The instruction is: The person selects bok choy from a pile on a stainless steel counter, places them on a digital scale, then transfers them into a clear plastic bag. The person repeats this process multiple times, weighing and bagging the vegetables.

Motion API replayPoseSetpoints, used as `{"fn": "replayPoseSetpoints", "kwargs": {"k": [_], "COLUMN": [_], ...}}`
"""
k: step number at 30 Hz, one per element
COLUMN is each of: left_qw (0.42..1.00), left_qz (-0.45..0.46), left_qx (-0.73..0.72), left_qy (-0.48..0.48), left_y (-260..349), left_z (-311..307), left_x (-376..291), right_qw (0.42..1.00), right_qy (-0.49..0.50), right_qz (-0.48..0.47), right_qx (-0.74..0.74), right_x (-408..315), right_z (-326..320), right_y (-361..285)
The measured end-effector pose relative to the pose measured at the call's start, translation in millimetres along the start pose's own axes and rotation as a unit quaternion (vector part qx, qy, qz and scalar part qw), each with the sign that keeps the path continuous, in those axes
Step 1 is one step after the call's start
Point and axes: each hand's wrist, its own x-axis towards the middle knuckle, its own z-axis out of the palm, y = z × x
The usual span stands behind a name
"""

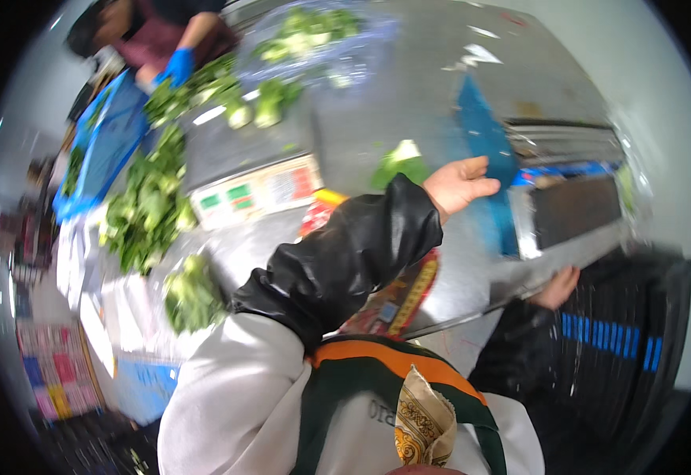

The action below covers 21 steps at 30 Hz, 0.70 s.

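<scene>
My left hand (pixel 463 185) reaches across the steel table, thumb and fingertips over a thin blue sheet (pixel 483 133). The sheet is blurred, and whether the fingers grip it I cannot tell. Just left of this hand lies a bok choy (pixel 402 161), its pale base pointing away from me. My right hand (pixel 558 288) is lower right, at the front edge of a film-wrapping machine (pixel 577 211) with a dark flat plate. Blur hides whether it holds anything. Below my left forearm is red and yellow printed packaging (pixel 408 297), partly covered by the sleeve.
A flat-topped scale (pixel 244 142) stands left of centre. Bok choy bunches (pixel 149 208) are heaped beside it, near a blue-lined crate (pixel 102 148). A co-worker's blue-gloved hand (pixel 178 66) touches greens. Clear plastic (pixel 333 53) surrounds more greens. Black stacked crates (pixel 618 320) stand at right.
</scene>
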Motion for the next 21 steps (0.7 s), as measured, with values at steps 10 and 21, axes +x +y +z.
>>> {"fn": "replayPoseSetpoints", "kwargs": {"k": [10,21], "left_qw": [0.884,0.836], "left_qz": [0.183,-0.123], "left_qx": [0.154,0.293], "left_qy": [0.401,0.448], "left_y": [124.8,-61.9], "left_z": [-196.8,-184.8], "left_x": [-439.2,-591.0], "right_qw": [0.861,0.564], "right_qy": [-0.499,-0.788], "right_qz": [-0.029,-0.196], "right_qx": [-0.095,-0.149], "right_x": [-248.4,-473.2], "right_z": [-20.2,76.4], "right_y": [-46.2,-88.8]}}
